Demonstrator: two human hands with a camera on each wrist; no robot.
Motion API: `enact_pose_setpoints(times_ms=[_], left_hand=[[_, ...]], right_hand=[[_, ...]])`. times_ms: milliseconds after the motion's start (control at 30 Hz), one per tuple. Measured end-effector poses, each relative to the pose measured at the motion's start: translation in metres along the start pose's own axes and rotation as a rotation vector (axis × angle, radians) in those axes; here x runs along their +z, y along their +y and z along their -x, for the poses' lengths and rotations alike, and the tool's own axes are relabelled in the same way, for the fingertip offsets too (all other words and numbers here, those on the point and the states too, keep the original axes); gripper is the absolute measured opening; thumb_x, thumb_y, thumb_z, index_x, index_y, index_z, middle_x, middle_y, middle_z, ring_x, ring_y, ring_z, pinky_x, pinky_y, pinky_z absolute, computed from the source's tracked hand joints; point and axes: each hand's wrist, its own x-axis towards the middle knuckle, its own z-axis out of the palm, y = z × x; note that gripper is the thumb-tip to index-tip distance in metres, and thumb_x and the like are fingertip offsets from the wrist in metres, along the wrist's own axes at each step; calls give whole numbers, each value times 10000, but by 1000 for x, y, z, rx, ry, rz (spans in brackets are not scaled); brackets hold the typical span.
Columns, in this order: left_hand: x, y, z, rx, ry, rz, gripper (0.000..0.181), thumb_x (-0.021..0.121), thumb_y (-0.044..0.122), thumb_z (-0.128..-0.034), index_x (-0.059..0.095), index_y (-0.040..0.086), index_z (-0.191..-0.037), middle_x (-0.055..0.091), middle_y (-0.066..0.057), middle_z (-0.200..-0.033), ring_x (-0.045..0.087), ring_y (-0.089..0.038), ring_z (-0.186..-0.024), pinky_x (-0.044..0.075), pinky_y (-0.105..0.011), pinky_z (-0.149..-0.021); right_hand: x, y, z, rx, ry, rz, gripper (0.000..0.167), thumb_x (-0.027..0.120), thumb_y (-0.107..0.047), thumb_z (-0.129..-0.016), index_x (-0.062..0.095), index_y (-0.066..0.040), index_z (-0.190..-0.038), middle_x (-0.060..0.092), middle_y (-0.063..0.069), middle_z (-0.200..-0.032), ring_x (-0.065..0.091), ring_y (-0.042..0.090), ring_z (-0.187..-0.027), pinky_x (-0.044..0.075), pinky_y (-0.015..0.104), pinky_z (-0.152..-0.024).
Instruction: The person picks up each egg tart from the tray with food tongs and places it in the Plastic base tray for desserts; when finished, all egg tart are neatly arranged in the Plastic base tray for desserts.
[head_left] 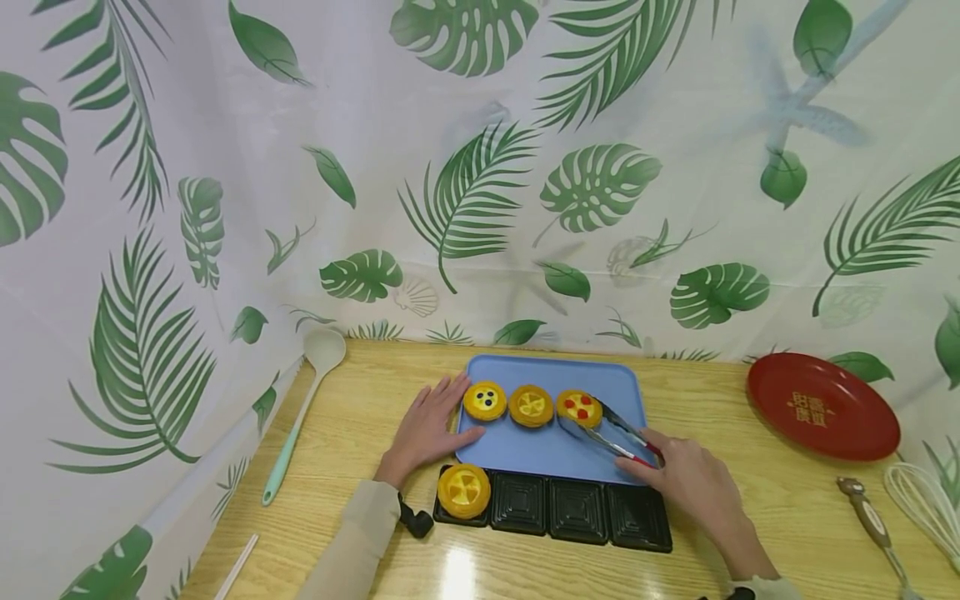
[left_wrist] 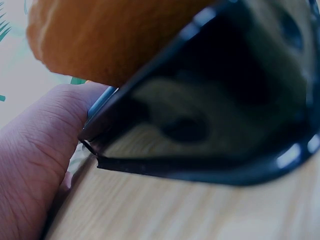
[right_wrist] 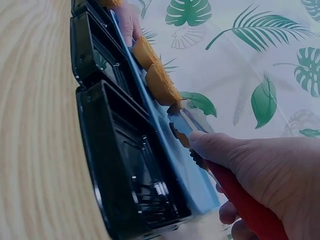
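Observation:
My right hand [head_left: 697,479] grips red-handled metal tongs [right_wrist: 245,205]. Their two arms straddle a tart with red dots [head_left: 580,405] on the blue tray [head_left: 525,454]; whether they press on it I cannot tell. Left of it on the tray sit a tart with yellow wedges [head_left: 531,405] and one with dark blue dots [head_left: 486,400]. My left hand [head_left: 427,427] rests at the tray's left edge, fingers spread, thumb over the rim. In front of the tray stands a black compartment mould [head_left: 577,510], with another wedge-topped tart [head_left: 464,492] in its leftmost compartment.
A ladle-like spoon with a green handle [head_left: 288,454] and a pale stick [head_left: 237,567] lie to the left. On the right are a red oval plate [head_left: 847,417], a whisk [head_left: 926,508] and a brown-handled utensil [head_left: 870,517]. A leaf-print cloth [head_left: 480,192] hangs behind.

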Motion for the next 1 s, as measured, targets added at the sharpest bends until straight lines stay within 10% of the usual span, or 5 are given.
enact_pose_setpoints(times_ms=[867, 1000], left_hand=[[3, 1, 0, -6, 1, 9, 975, 486, 777, -940, 184, 234, -1692, 181, 65, -1740, 168, -226, -1609, 107, -475, -1301], [1, 1, 0, -10, -2, 10, 971, 502, 769, -939, 180, 246, -1692, 176, 77, -1738, 163, -222, -1610, 101, -463, -1302]], right_hand=[[-20, -38, 31, -220, 80, -11, 642, 762, -681, -833, 767, -205, -1264, 254, -118, -564, 192, 61, -501, 159, 245, -458], [-18, -45, 44, -242, 15, -22, 687, 723, -733, -828, 765, -223, -1288, 561, -123, -620, 404, 38, -503, 278, 234, -439]])
